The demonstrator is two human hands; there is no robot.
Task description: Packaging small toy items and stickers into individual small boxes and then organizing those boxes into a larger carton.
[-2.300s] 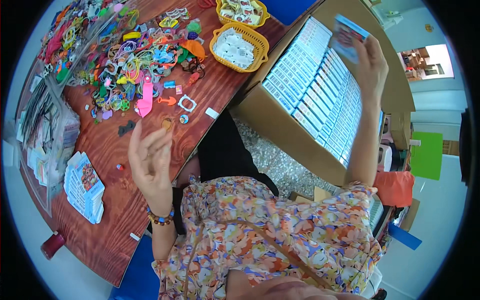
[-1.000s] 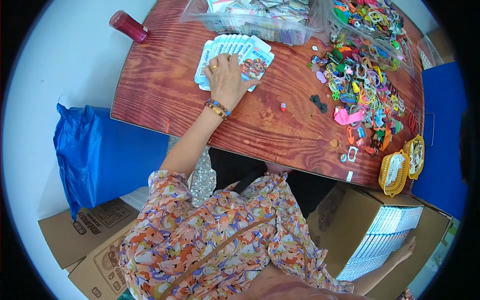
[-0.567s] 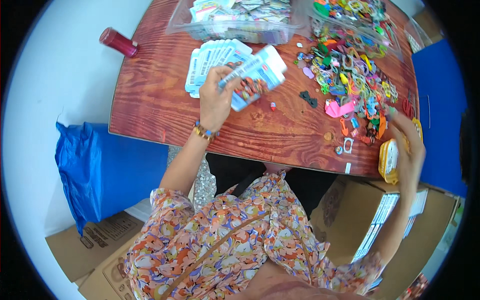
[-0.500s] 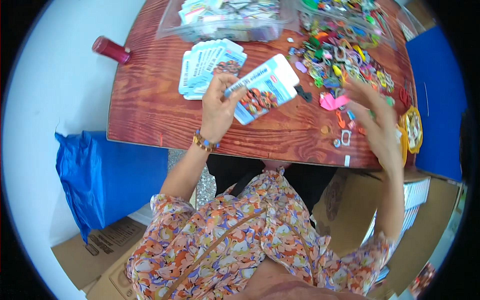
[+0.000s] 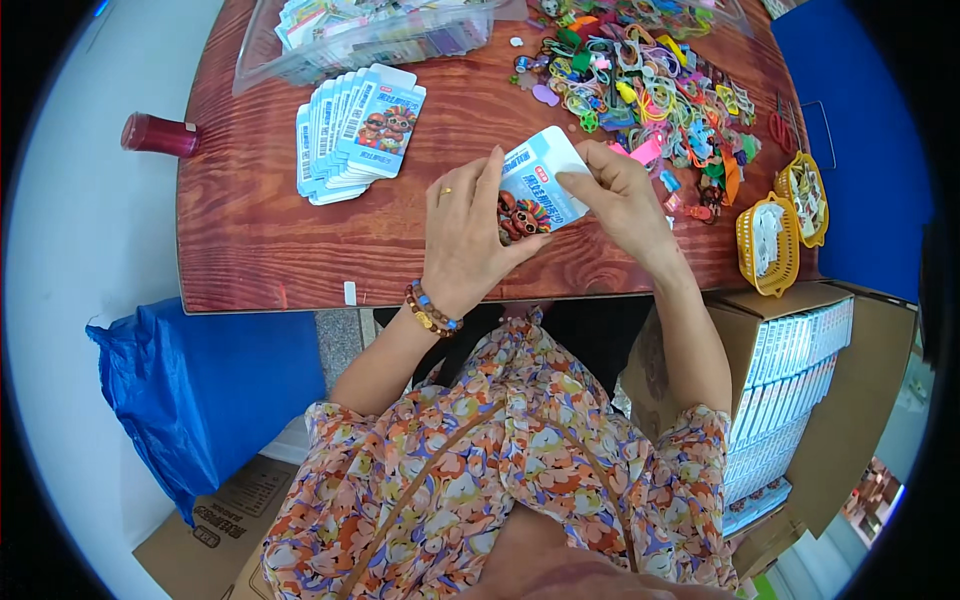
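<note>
While clamping left hand [image 5: 466, 232] and right hand [image 5: 630, 205] on one blue printed carton [image 5: 552, 180] above the woodgrain table [image 5: 245, 245], seems only partway along, with a fanned carton stack [image 5: 350, 135] left over and carton rows [image 5: 783, 395] already standing in the corrugated box [image 5: 868, 400].

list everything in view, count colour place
table: 1, reddish, centre
held carton: 1, blue, centre
fanned cartons: several, blue, table left
clear bins: 2, transparent, table's far edge
packets: many, mixed, left bin
trinkets: many, mixed, table right
baskets: 2, yellow, table right
scissors: 1, red handles, beyond baskets
container: 1, dark red, table left
sack: 1, blue, lower left
open cardboard box: 1, brown, lower right
boxed cartons: many, blue, inside
panel: 1, blue, right
cardboard: unclear count, brown, lower left
shirt: 1, floral, lower centre
left hand: 1, on held carton
right hand: 1, on held carton
</note>
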